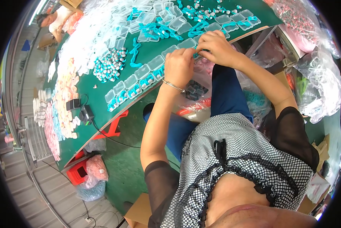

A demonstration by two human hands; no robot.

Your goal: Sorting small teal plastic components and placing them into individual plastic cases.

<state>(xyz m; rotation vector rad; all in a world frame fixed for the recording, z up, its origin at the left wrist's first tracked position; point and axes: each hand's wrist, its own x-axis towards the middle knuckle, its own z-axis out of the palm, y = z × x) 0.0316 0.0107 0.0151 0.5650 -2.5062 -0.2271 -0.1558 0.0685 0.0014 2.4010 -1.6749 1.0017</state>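
Note:
My left hand, with a bangle at the wrist, is closed at the table's near edge, fingers bent over an open clear plastic case. Close beside it, my right hand is also closed, its fingertips pinched near the left hand's. A little teal shows between the hands; what each one grips is hidden. A row of open clear cases runs along the edge on both sides of my hands. To the left, several hold coiled teal earphones. Bundled teal cables lie just beyond my hands.
On the green table are a heap of silver-and-teal earbuds, a large pile of clear cases, peach-coloured pieces and black adapters. Plastic bags crowd the right. A red stool stands under the table. Another person sits far left.

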